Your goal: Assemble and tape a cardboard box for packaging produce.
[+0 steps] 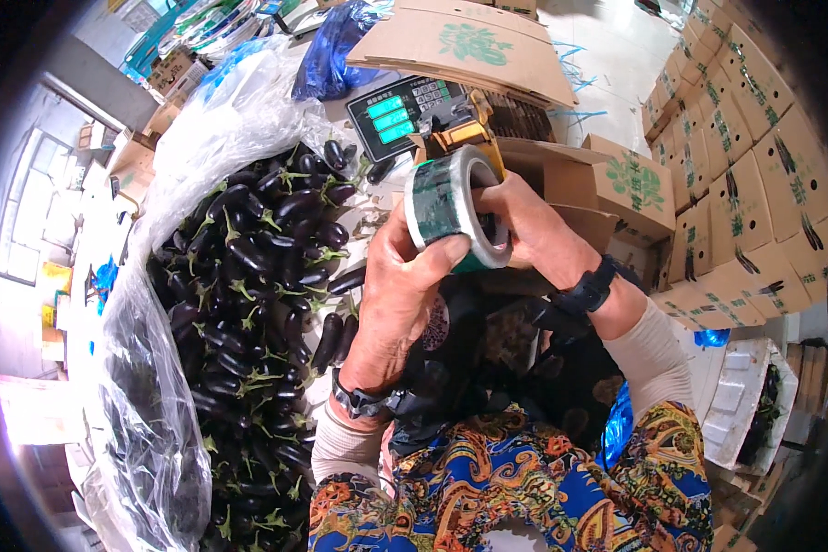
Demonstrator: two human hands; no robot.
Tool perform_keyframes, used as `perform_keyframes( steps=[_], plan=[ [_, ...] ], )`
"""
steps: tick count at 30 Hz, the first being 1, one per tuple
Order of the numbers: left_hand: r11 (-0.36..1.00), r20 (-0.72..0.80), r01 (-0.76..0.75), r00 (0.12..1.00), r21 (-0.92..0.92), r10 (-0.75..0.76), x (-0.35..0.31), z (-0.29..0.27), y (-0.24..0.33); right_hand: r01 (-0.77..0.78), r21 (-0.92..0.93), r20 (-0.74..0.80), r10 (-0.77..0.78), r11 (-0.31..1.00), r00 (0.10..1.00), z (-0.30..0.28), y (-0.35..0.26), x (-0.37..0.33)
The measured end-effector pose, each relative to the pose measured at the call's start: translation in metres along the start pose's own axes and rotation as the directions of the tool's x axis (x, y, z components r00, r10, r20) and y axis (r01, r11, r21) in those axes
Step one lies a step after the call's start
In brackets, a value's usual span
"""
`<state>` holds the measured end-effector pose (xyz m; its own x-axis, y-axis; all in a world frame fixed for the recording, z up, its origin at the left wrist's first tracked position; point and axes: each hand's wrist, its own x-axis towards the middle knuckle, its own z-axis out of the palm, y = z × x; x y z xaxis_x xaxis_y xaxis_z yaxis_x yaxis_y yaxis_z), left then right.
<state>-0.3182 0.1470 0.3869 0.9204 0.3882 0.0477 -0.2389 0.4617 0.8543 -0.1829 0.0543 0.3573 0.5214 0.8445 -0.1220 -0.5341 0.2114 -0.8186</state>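
Before me is a large roll of packing tape (435,201), with green-printed tape and a pale side rim, tilted so its open core shows. My left hand (388,299) is closed around its left and lower side, thumb across the near rim. At its right side my right hand (535,228) grips the roll near the core; some of its fingers are hidden behind it. Just beyond the roll is a yellow tape dispenser (462,134); whether a hand touches it I cannot tell. Many dark purple eggplants (248,253) lie heaped to the left of my hands.
Clear plastic sheeting (161,396) borders the eggplants. A scale display (394,118) with lit green readouts stands beyond, beside a blue plastic bag (336,51). Flat cardboard (488,55) and an open carton (561,179) lie ahead; stacked cartons (750,193) and a white foam box (736,386) are right.
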Motion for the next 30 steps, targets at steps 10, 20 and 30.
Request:
perform_keyframes(
  steps=[10, 20, 30],
  plan=[
    [0.997, 0.02, -0.025, 1.0, 0.068, 0.024, 0.0, -0.005, -0.006, -0.019, -0.058, -0.055, 0.016, 0.998, 0.998, 0.002, -0.001, -0.005],
    [0.995, -0.032, -0.007, 0.999, 0.098, 0.01, -0.001, -0.006, -0.007, 0.033, -0.124, -0.025, -0.036, 0.992, 0.999, -0.001, 0.007, 0.0],
    [0.999, 0.027, 0.025, 0.999, -0.026, -0.024, -0.007, -0.011, -0.005, -0.046, -0.163, -0.016, 0.044, 0.986, 0.999, 0.002, -0.001, -0.004]
  ],
)
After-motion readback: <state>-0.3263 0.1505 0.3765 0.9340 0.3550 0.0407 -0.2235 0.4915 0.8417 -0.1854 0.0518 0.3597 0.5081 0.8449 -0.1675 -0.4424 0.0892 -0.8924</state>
